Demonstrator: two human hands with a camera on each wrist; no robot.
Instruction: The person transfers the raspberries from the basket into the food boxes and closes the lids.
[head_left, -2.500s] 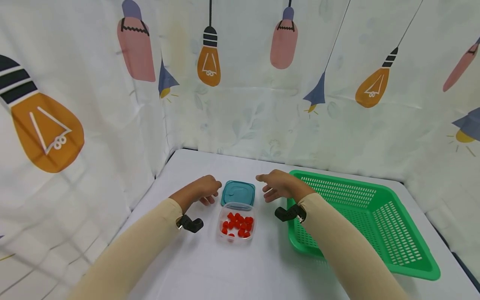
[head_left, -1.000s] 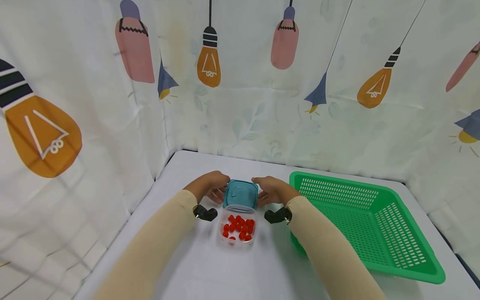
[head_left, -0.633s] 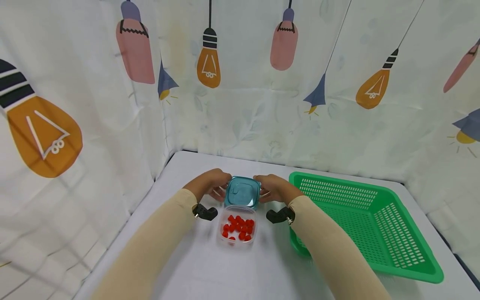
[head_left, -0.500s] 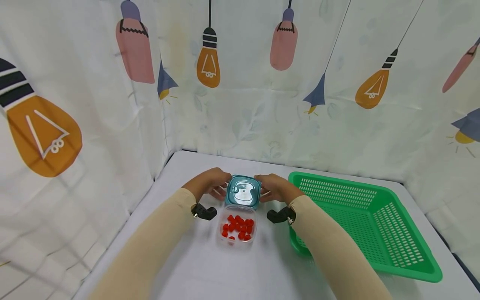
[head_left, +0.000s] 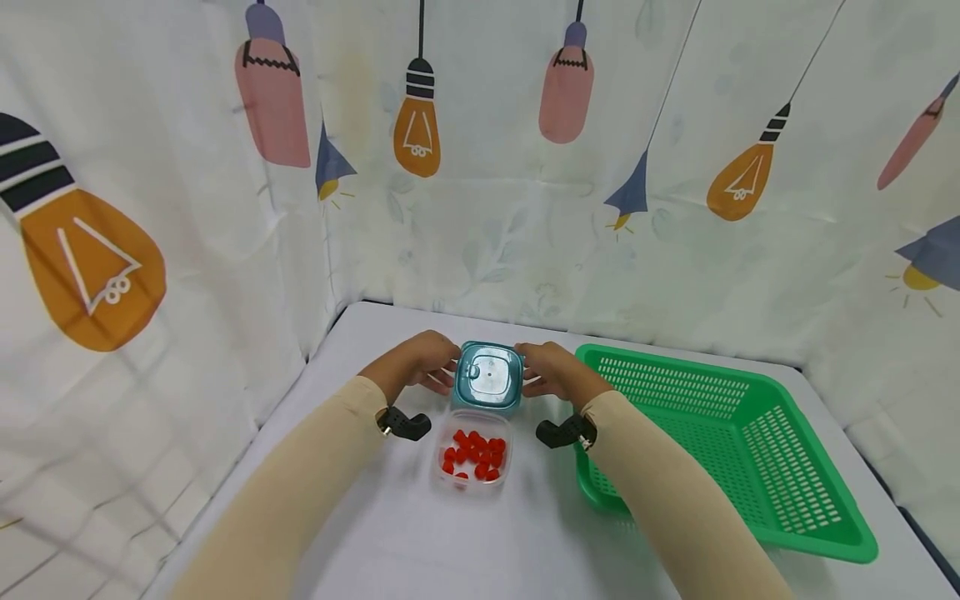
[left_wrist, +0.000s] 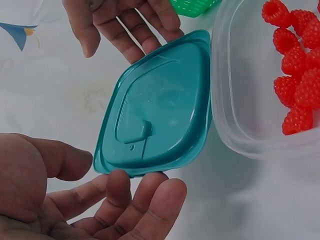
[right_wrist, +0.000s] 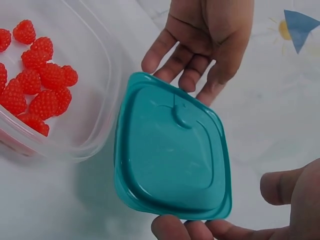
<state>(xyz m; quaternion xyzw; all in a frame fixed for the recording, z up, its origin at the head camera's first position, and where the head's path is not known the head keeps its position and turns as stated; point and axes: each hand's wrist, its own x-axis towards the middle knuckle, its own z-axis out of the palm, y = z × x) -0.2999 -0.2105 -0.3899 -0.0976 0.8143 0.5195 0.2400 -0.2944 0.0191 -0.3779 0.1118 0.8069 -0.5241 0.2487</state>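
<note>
A teal plastic lid point(head_left: 489, 375) is held tilted between both hands, just beyond a square clear container point(head_left: 472, 485) of raspberries point(head_left: 480, 450). My left hand point(head_left: 423, 360) holds its left side. In the left wrist view, the left thumb is at a corner of the lid point(left_wrist: 160, 95) and curled fingertips meet its edge. My right hand point(head_left: 555, 371) has its fingertips at the opposite edge. The right wrist view shows that thumb standing apart from the lid point(right_wrist: 170, 145), with the other fingers partly hidden under its rim. A small raised tab shows on the lid.
A large green plastic basket point(head_left: 787, 400) stands on the right of the white-covered table point(head_left: 420, 542), close to my right forearm. White curtains point(head_left: 480, 250) printed with lamps hang behind and along the left side.
Both hands have closed in on the lid from its two sides. It has come off the table, tilted, and shifted slightly away from me. The container of raspberries stays in place.
</note>
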